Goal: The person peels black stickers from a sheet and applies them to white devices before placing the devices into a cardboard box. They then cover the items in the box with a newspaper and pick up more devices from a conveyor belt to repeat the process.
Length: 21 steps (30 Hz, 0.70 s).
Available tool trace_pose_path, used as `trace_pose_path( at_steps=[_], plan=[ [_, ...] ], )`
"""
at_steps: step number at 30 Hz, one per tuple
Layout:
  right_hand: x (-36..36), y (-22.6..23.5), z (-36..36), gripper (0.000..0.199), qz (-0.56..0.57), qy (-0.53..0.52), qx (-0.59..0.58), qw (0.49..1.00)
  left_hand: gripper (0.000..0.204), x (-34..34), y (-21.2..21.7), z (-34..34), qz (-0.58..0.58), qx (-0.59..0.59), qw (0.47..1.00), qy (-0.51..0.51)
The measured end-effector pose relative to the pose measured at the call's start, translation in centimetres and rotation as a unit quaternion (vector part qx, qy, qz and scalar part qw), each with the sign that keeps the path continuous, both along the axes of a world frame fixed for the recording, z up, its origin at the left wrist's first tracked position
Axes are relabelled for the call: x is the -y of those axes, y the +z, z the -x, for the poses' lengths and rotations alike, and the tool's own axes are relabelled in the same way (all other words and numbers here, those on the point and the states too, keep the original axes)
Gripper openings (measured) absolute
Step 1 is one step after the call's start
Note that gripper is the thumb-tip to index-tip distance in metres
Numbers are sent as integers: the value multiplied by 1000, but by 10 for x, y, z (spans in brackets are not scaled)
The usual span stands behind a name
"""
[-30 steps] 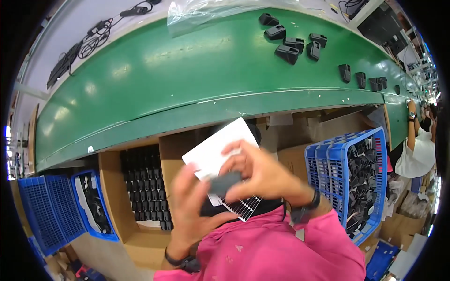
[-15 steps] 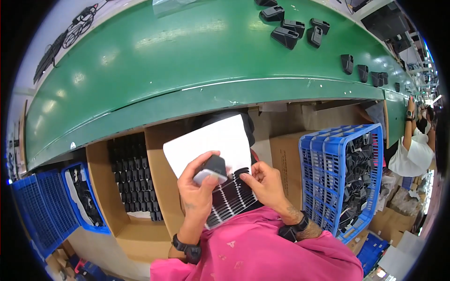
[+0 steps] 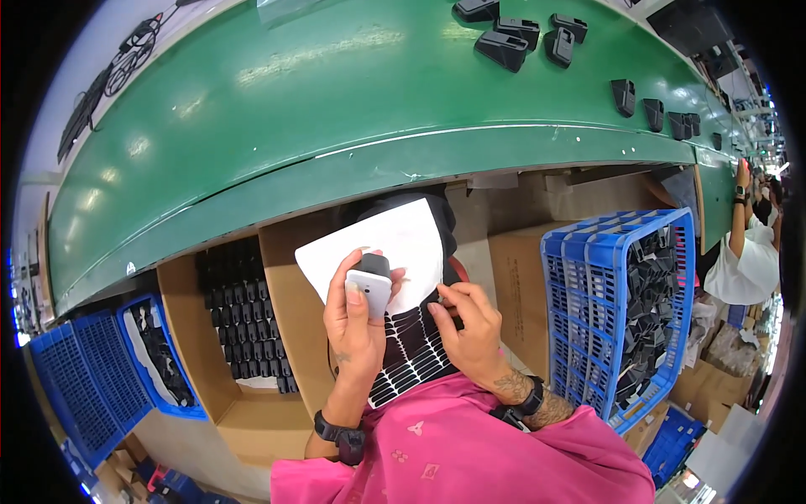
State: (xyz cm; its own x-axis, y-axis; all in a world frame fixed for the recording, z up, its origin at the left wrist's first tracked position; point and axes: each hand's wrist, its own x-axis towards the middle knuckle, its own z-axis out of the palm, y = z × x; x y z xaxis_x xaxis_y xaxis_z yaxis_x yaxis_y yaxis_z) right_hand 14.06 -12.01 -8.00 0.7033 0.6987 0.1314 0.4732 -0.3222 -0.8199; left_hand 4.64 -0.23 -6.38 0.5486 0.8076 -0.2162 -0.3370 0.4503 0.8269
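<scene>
My left hand (image 3: 354, 323) is closed around a small block-shaped plastic device, black on one part with a smooth white face (image 3: 369, 290). It is held above a white sheet (image 3: 399, 235) on my lap. Rows of black strip stickers (image 3: 411, 361) cover the sheet's lower part, with white gaps between them. My right hand (image 3: 472, 328) is beside the sheet's right edge, thumb and forefinger pinched together. A small dark bit shows at its fingertips, too little to name surely.
Black plastic housings (image 3: 504, 49) lie on the green bench (image 3: 294, 109) ahead. Left are a cardboard box (image 3: 252, 420) with rows of black parts and blue baskets (image 3: 96, 361). Right stands a blue crate (image 3: 588, 311) full of black pieces. A person in white (image 3: 743, 269) is far right.
My left hand has turned the device so its white face shows more. My right fingers have lifted from the top row of stickers to the sheet's right edge.
</scene>
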Motion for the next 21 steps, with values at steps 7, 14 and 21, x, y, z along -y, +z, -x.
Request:
trace_pose_path(
  at_steps=[7,14,21],
  plan=[
    [18,13,-7,7,-43,37,-148,987,43,-4,-2,10,-1,8,1000,-21],
    [11,88,-33,9,-88,77,-548,828,41,2,25,12,-66,13,993,-100],
    [-21,115,-30,10,-95,135,-552,818,41,6,62,22,-209,-99,951,-206]
  ],
)
